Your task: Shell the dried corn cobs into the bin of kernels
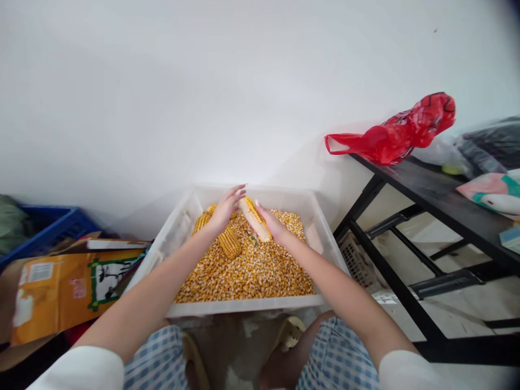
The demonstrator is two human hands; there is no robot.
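Observation:
Over a white plastic bin point(174, 310) full of loose corn kernels point(252, 279), my right hand point(274, 223) is wrapped round a corn cob point(255, 219). Much of that cob is stripped pale, with yellow rows left along its upper and right side. My left hand point(228, 207) is at the cob's far end, fingers stretched out and apart; whether they touch it I cannot tell. Beneath my left hand a whole corn cob point(229, 242) with its kernels on lies on the heap. More unshelled cobs point(201, 222) lie on the left, partly hidden by my left hand and forearm.
A black table point(439, 187) stands at the right, with a red plastic bag point(400, 132) on its corner and a pale basket point(357, 262) underneath. Left of the bin are an orange cardboard box point(60, 290) and a blue crate point(60, 222). A white wall point(244, 97) rises behind.

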